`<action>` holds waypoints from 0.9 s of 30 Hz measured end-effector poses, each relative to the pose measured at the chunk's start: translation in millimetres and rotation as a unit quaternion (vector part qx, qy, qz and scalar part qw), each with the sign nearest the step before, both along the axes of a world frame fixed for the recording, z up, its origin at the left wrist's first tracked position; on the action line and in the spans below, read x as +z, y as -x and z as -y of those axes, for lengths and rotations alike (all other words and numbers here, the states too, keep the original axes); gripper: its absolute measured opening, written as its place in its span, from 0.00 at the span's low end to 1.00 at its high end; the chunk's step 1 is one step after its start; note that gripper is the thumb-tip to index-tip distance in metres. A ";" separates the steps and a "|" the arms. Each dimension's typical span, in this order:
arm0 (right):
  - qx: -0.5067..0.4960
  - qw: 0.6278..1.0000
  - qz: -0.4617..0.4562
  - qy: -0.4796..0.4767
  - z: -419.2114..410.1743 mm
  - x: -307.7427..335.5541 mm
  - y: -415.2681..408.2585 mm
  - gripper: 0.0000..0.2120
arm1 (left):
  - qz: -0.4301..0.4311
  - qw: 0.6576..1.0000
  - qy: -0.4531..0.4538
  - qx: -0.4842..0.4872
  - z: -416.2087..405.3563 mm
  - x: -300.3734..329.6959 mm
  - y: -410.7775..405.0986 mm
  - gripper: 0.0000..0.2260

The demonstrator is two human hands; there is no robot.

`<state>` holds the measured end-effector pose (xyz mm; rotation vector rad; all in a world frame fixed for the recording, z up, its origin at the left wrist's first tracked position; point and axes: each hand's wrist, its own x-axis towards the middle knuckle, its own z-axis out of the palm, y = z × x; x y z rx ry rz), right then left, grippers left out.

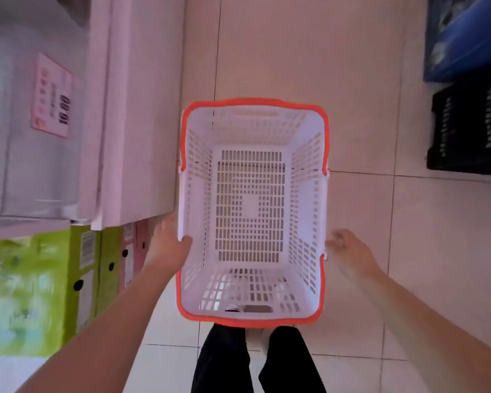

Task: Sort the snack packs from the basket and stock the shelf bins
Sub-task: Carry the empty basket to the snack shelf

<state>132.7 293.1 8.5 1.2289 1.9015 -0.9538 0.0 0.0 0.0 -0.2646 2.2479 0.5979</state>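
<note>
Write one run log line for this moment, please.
basket: empty, on floor | left hand: grips rim | right hand: open, beside basket

Left hand [167, 245]: thumb hooked over the rim of the basket [253, 316], fingers hidden behind the near left wall. Right hand [349, 251] at the right wall, fingers smeared by motion; touching or just clear, impossible to tell. Both forearms cut off by the bottom edge. Pink price tag [53, 95] at upper left blurred, only "10.00" legible. Green cartons [34, 293] at lower left smeared, print unreadable, cropped by the left edge. Blue box [465, 38] and black crate [465, 129] at upper right cut by the right edge, contents unclear. Legs in dark trousers [224, 361] partly hidden beneath the basket, cropped at the bottom.
</note>
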 end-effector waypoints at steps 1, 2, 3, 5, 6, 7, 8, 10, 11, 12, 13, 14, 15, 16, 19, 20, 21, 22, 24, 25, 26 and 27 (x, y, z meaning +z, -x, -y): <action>-0.018 1.000 -0.004 -0.002 2.2 -13.5 0.7 0.16 | 0.003 1.000 -0.002 0.016 0.1 -11.7 1.4 0.23; -0.034 0.999 -0.009 -0.002 2.6 -27.3 0.4 0.16 | 0.004 0.999 -0.004 0.031 0.8 -25.0 1.2 0.22; -0.044 0.999 -0.013 -0.001 2.5 -39.1 0.8 0.15 | 0.005 0.999 -0.002 0.047 1.6 -35.9 1.6 0.21; -0.053 0.999 -0.005 -0.002 3.6 -58.7 -0.4 0.13 | 0.003 0.996 -0.002 0.090 2.0 -53.6 -0.3 0.17; -0.056 0.998 -0.004 -0.006 2.9 -63.8 -0.9 0.12 | -0.002 0.994 -0.002 0.109 2.3 -58.8 -0.9 0.15; -0.069 0.998 -0.009 -0.005 2.9 -73.2 -2.6 0.11 | -0.005 0.992 0.000 0.126 3.3 -66.4 -1.3 0.14; -0.086 0.996 -0.016 -0.002 3.8 -78.7 -2.4 0.11 | -0.007 0.991 0.007 0.136 3.8 -72.8 -0.3 0.13; -0.132 0.991 -0.030 0.021 5.2 -88.5 -2.0 0.13 | 0.006 0.987 -0.004 0.163 3.8 -84.5 2.3 0.12; -0.160 0.986 -0.034 0.032 6.4 -91.5 -1.6 0.13 | 0.013 0.985 -0.010 0.171 3.6 -89.0 3.4 0.13; -0.185 0.981 -0.036 0.041 7.4 -92.8 -0.7 0.13 | 0.016 0.986 -0.010 0.168 2.9 -90.9 4.1 0.13; -0.198 0.979 -0.033 0.045 7.7 -93.7 -0.1 0.14 | 0.016 0.987 -0.004 0.162 3.3 -91.5 4.7 0.13; -0.204 0.978 -0.031 0.042 7.7 -93.6 0.8 0.14 | 0.015 0.987 -0.001 0.159 3.4 -90.1 5.5 0.12; -0.209 0.977 -0.030 0.037 7.4 -91.7 2.1 0.15 | 0.015 0.986 -0.007 0.167 3.2 -87.2 5.8 0.11; -0.219 0.975 -0.029 0.030 7.1 -88.0 2.7 0.15 | 0.018 0.983 -0.017 0.181 2.2 -81.4 5.5 0.09; -0.248 0.968 -0.038 0.024 4.1 -63.6 4.2 0.15 | 0.014 0.979 -0.032 0.200 -3.0 -55.9 4.5 0.06; -0.255 0.966 -0.044 0.029 1.7 -50.6 5.3 0.14 | 0.004 0.980 -0.031 0.195 -5.9 -44.2 5.0 0.06; -0.262 0.963 -0.050 0.036 -1.6 -35.8 6.1 0.13 | -0.010 0.982 -0.028 0.187 -9.5 -31.0 6.3 0.05; -0.269 0.961 -0.055 0.042 -6.2 -20.0 7.1 0.13 | -0.028 0.984 -0.025 0.177 -14.4 -16.2 7.8 0.06; -0.283 0.956 -0.063 0.050 -15.8 17.6 7.9 0.13 | -0.060 0.986 -0.025 0.155 -26.5 19.3 10.9 0.07; -0.289 0.953 -0.069 0.051 -21.8 38.3 8.6 0.13 | -0.069 0.985 -0.036 0.154 -33.4 39.5 13.1 0.07; -0.295 0.951 -0.077 0.051 -28.2 59.9 8.9 0.13 | -0.073 0.983 -0.051 0.158 -40.4 60.9 15.6 0.07; -0.299 0.949 -0.090 0.051 -34.8 82.1 9.4 0.12 | -0.076 0.982 -0.065 0.162 -47.7 83.6 18.8 0.07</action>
